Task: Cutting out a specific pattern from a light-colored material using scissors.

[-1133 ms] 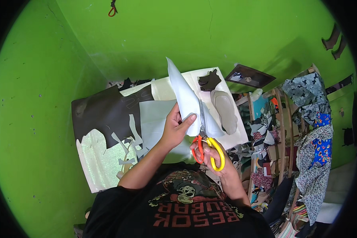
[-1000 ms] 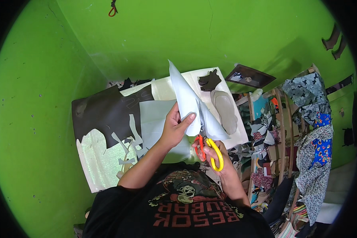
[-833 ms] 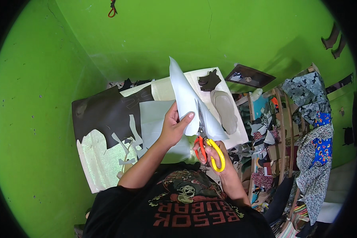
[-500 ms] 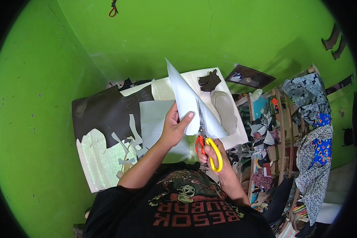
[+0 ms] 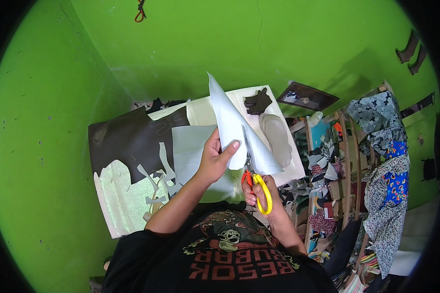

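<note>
My left hand (image 5: 214, 160) grips a pale, shiny white sheet (image 5: 224, 111), its thumb on top and the other fingers underneath. The sheet is partly curled, with one corner pointing up and away and another toward the right. In my right hand (image 5: 275, 199) is a pair of scissors (image 5: 256, 179) with one red and one yellow handle. Its blades lie along the sheet, just right of my left thumb, with one partly hidden by the material. Both hands hover over the near side of the table.
A dark brown sheet (image 5: 120, 134) with cut-outs lies left on the table, beside a grey-white sheet (image 5: 186, 151) and narrow offcuts (image 5: 164, 156). Grey sole-shaped pieces (image 5: 276, 134) and dark cut pieces (image 5: 258, 101) lie right. A cluttered wooden shelf (image 5: 347, 171) stands beyond.
The sheet and left hand have shifted slightly right and down. The scissors' handles have drawn a little closer together, and the right hand sits slightly lower.
</note>
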{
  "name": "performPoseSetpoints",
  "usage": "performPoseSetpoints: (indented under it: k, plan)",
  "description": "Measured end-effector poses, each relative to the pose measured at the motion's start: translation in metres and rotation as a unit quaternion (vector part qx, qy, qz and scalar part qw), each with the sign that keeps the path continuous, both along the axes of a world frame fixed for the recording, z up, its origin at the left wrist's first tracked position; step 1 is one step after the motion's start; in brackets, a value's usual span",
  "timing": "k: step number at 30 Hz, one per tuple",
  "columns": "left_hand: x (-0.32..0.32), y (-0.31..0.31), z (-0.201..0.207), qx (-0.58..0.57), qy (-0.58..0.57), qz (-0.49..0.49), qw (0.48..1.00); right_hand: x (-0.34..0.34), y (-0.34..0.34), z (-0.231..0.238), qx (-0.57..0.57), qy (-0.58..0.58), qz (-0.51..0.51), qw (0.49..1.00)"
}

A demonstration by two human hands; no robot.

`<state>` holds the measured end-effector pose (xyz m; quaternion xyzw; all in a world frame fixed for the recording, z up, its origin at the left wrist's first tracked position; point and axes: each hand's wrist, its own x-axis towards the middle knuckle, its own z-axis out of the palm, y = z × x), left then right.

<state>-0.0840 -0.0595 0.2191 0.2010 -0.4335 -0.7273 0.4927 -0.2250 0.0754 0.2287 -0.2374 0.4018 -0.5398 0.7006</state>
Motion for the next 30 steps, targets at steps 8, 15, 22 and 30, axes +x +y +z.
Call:
performPoseSetpoints:
  k: [8,15,22,30]
  plan:
    - [0.0,0.0,0.0,0.002,0.004,0.002,1.0,0.013,-0.006,0.02,0.002,0.047,-0.036,0.998]
    - [-0.003,0.001,-0.005,-0.011,0.003,0.011,1.0,0.018,-0.006,0.016,-0.006,0.045,-0.026,0.999]
    - [-0.005,0.004,0.0,0.003,0.022,0.019,1.0,0.026,-0.007,0.021,0.011,0.062,-0.065,0.996]
    - [-0.004,0.005,0.002,0.001,0.019,0.02,1.0,0.016,-0.003,0.001,-0.015,0.008,-0.045,0.999]
